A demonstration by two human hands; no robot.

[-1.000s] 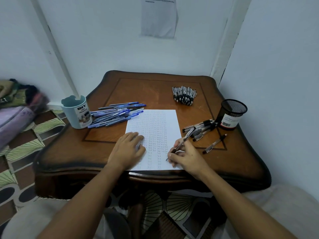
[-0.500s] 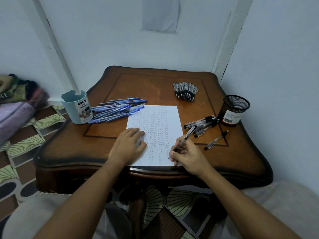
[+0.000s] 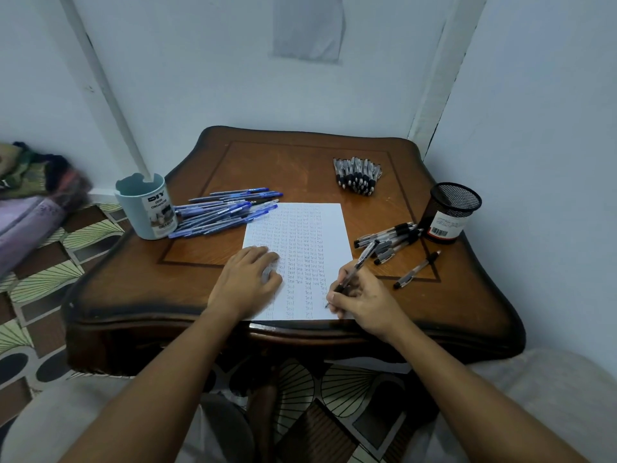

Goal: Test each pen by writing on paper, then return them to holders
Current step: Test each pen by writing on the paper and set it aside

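A white sheet of paper [image 3: 329, 225] covered in columns of the word "Test" lies at the table's near middle. My right hand [image 3: 365, 300] grips a black pen [image 3: 357, 267], its tip on the paper's lower right corner. My left hand [image 3: 247, 282] rests flat on the paper's left side. Blue pens [image 3: 227, 212] lie in a pile beside a light blue holder [image 3: 147, 208] at the left. Black pens [image 3: 387, 240] lie loose beside a black mesh holder [image 3: 449, 212] at the right. Another bunch of black pens [image 3: 357, 175] lies at the back.
The wooden table [image 3: 300, 162] stands in a corner between white walls. One single black pen [image 3: 417, 269] lies apart near the right edge. Folded cloths [image 3: 30, 195] sit on the patterned floor to the left. A grey sheet [image 3: 307, 26] hangs on the back wall.
The view has tilted down a little, so the table sits higher in frame. My right hand keeps the pen tip on the paper's lower right; my left hand stays on the paper.
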